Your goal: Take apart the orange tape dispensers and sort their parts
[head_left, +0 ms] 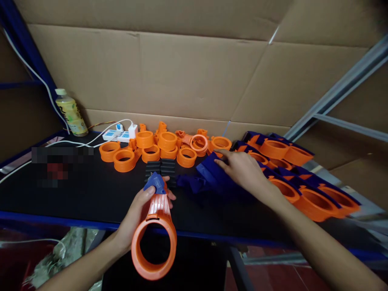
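Observation:
My left hand [138, 208] is closed round the handle of an orange tape dispenser [154, 248], whose ring hangs toward me past the table's front edge. A blue plastic piece [156, 184] sits on the handle's far end, under my thumb. Further right, my right hand [241, 167] reaches over a heap of dark blue pieces [194, 184]. Its thumb and forefinger are at the edge of a tilted blue piece [209, 169] and appear to grip it; the other fingers are partly hidden. Just beyond my left hand lie black ribbed pieces [160, 165].
Several orange dispenser bodies [124, 159] stand along the back of the black table [91, 194]. Stacked orange-and-blue dispensers [318, 200] fill the right side. A power strip [116, 136] with white cables and a yellow-labelled bottle [71, 113] are at the back left, before a cardboard wall [182, 72].

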A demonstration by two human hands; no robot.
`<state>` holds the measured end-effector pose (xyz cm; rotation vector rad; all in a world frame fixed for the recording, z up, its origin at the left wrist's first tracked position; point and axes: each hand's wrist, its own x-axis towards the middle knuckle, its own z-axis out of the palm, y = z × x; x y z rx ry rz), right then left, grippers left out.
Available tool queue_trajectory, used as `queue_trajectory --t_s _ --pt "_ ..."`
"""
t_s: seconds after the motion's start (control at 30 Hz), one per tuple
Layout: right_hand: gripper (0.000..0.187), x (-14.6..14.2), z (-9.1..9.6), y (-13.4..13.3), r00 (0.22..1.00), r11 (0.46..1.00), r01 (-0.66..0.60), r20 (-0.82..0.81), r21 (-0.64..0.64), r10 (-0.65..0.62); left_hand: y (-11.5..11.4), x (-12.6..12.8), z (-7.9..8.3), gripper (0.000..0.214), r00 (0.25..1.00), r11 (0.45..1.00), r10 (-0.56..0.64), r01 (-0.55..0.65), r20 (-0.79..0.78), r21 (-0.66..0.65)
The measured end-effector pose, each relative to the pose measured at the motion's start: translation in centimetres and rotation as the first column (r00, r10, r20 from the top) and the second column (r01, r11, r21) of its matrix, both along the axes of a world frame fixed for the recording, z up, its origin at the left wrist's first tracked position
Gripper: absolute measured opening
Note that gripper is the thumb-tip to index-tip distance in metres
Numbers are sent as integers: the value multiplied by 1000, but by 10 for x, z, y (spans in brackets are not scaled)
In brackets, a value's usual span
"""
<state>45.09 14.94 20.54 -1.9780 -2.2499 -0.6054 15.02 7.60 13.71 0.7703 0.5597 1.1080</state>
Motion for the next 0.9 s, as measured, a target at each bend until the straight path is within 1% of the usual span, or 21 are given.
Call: queue_trajectory --t_s 0.07,0.17,0.23,0.3,0.33,0.37,0.4,0.43,0.47,0.5,0.53,0.57,0.63,0.7,0.8,0.87,0.9 --pt "38 -1 -7 2 1000 1000 -1 -1 -6 1 3 1 -1 57 998 999 -25 28 62 -37" --pt "34 -7 -13 -2 999 999 -47 -4 17 47 3 3 1 58 985 995 -51 64 163 -72" --pt "35 -11 -12 -8 999 998 -28 17 55 27 1 4 2 57 975 989 -63 89 214 -115" --pt "37 -17 -7 -18 1000 992 -13 13 127 11 -1 4 3 53 973 979 -66 106 221 -175" --pt "37 -22 -4 -25 999 985 -47 -14 166 50 -2 5 3 50 974 972 -74 118 213 -204" --pt "36 -28 0 -34 989 974 -122 -53 193 134 -4 6 2 48 975 965 -87 133 204 -227" --pt "35 -36 3 -44 963 951 -228 -97 208 252 -5 7 1 48 975 959 -103 150 199 -240" --pt "34 -44 6 -54 914 912 -350 -136 213 382 -7 9 0 47 973 956 -120 167 196 -242" --pt "35 -54 7 -65 851 860 -467 -161 206 501 -9 10 0 46 973 956 -128 172 190 -237" --pt "37 -64 8 -75 791 807 -559 -170 192 588 -11 12 -1 41 977 961 -116 157 180 -229" --pt "40 -74 8 -83 751 768 -615 -161 179 640 -13 14 -2 35 983 968 -85 121 166 -221" --pt "43 -83 6 -90 734 746 -643 -138 171 665 -15 15 -2 29 989 973 -46 77 144 -216" --pt "43 -96 -2 -98 735 734 -655 -71 181 674 -19 18 -2 25 996 979 -5 23 90 -204" --pt "38 -103 -12 -99 744 729 -653 -10 205 668 -24 20 -2 27 998 985 -32 40 49 -167" --pt "34 -104 -24 -96 726 707 -675 17 212 688 -30 22 1 28 997 992 -67 70 34 -105" --pt "32 -99 -24 -93 710 691 -688 9 222 705 -32 22 3 27 998 994 -58 60 21 -97" --pt "31 -93 -22 -92 714 688 -678 10 258 700 -33 21 4 27 999 994 -41 41 8 -104"
